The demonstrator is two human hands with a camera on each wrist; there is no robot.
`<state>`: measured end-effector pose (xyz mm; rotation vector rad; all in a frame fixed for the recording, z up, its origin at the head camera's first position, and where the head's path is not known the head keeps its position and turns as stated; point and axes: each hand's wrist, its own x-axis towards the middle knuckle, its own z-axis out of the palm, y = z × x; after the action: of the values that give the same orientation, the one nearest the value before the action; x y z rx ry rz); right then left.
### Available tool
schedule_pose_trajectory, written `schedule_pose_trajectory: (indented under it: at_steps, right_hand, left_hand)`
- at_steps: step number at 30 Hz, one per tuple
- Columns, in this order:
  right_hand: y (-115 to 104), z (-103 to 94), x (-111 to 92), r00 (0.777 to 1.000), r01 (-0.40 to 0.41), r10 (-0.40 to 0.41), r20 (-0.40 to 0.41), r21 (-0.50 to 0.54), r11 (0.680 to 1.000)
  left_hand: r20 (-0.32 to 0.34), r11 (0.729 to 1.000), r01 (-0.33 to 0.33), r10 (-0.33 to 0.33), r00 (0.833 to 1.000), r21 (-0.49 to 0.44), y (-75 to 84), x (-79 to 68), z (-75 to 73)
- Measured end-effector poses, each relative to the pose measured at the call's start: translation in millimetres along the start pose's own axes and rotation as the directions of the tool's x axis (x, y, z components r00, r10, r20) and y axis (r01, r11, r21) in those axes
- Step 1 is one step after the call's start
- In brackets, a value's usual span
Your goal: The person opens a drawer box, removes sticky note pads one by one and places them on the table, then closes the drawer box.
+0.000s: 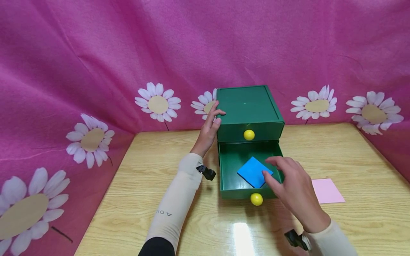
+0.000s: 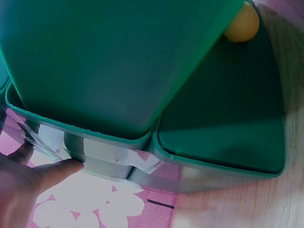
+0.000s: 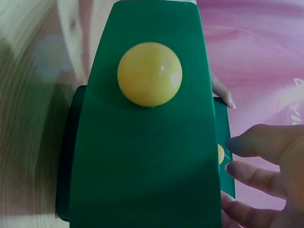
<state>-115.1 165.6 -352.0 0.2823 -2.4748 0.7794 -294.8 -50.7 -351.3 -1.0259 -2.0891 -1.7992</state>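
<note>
1. The blue square lies flat and askew in the lower drawer, which juts out from the cabinet. The right hand reaches in over the square's right corner, thumb and fingers spread, grasping nothing; whether a fingertip touches the square, I cannot tell.
2. The square looks thin and lies against a smooth floor, so a pinch could slip off its edge and send it skidding towards the back or a side wall. A poor fingernail catch would be the cause.
3. The right hand comes in across the drawer's right wall. If it stays low, the knuckles or wrist could knock that wall and jolt the drawer inward or askew.
4. Pressing hard on the drawer might tilt it, since so much of it stands clear of the cabinet.
5. The left hand rests along the cabinet's left side, fingertips at the top edge, fingers loosely stretched and clenched round nothing. That looks like a light brace; a strong push or pull on the lower knob could shift the whole cabinet on the worktop.
6. If the drawer slid in early, fingers could be trapped beneath the upper drawer.
7. The pink square lies just beside the right wrist; a careless sweep could brush it away.
</note>
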Motion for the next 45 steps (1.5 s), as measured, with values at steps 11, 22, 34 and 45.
schedule_pose_trajectory:
  at_steps: [11,22,34,45]
  right_hand:
    - [6,2.4,12,0.988,-0.027,0.035,0.150,-0.053,0.998]
    - [5,7.3,26,0.928,-0.050,0.091,0.360,-0.120,0.992]
    - [6,14.9,38,0.865,-0.025,0.115,0.489,-0.187,0.982]
    - [9,25.0,45,0.818,-0.023,0.155,0.554,-0.238,0.971]
  left_hand:
    - [-0.009,1.000,-0.012,0.012,1.000,0.012,7.8,-0.6,1.0]
    - [0.002,1.000,-0.003,0.003,1.000,0.001,6.0,-1.7,0.3]
    - [-0.007,1.000,0.002,-0.002,1.000,-0.007,4.2,-1.5,0.8]
    - [-0.013,1.000,-0.005,0.005,1.000,0.007,4.6,-1.1,0.6]
